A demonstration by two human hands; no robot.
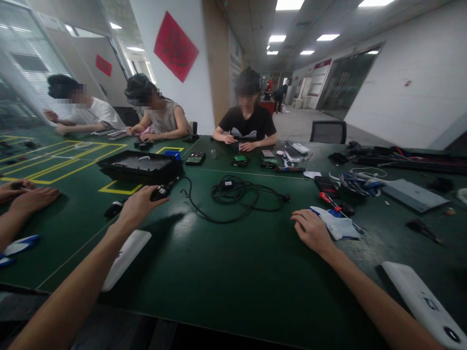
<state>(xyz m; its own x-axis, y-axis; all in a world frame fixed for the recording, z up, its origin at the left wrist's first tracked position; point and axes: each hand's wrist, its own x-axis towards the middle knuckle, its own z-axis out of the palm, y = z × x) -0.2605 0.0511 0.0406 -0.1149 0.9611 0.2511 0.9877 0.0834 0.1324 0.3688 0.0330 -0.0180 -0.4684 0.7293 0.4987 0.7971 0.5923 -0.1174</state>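
Note:
My left hand [138, 206] is raised over the table, its fingers closed on a small black object [160, 193] with shiny parts; its exact kind is unclear. A similar dark piece [114, 209] lies to the left of that hand. My right hand [312, 228] rests on the tabletop with its fingers stretched out and nothing in them. Beside it lie a white and blue cloth item [337, 223], perhaps a glove, and a red-handled screwdriver [330, 200]. Between my hands, farther back, a black cable [233, 197] is loosely coiled.
A black tray [140, 167] stands at the left back. White devices lie under my left forearm [127, 257] and beside my right forearm [419, 296]. Circuit boards [241, 160] sit before a person opposite [251, 119]. Another person's hands [31, 199] are at the left edge.

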